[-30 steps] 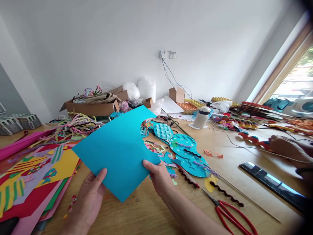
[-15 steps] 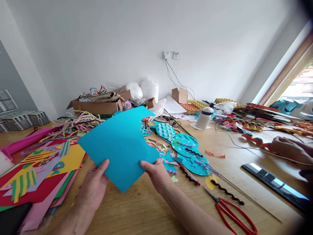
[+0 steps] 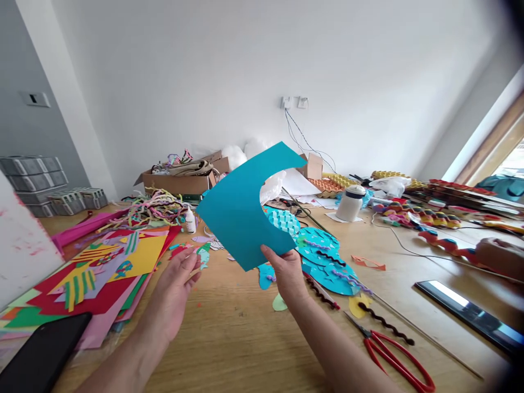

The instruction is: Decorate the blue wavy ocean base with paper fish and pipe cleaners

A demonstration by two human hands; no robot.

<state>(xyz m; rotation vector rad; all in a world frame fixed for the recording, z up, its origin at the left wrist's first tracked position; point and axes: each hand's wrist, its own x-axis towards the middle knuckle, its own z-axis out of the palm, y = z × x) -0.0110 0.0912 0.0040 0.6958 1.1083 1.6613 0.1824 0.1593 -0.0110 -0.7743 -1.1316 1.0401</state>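
A sheet of blue paper (image 3: 241,207) with a large curved cutout on its right side is raised above the table. My right hand (image 3: 289,275) pinches its lower edge, thumb on the front. To the left, my left hand (image 3: 178,284) is apart from the sheet, its fingers loosely curled with nothing visible in them. Small paper fish cutouts (image 3: 203,255) lie just past its fingertips. Blue decorated paper pieces (image 3: 323,273) lie beyond my right hand. Red-handled scissors (image 3: 393,355) rest at the lower right beside a dark wavy strip (image 3: 387,325).
Coloured paper sheets (image 3: 143,256) are stacked at the left, near a black phone (image 3: 45,349). A glue bottle (image 3: 190,221) and a white jar (image 3: 351,203) stand farther back. A tablet (image 3: 470,314) lies at the right, near another person's hand (image 3: 499,256).
My left hand has let go of the blue paper and moved slightly away. The sheet, now in my right hand alone, has shifted up and right. The view has turned left.
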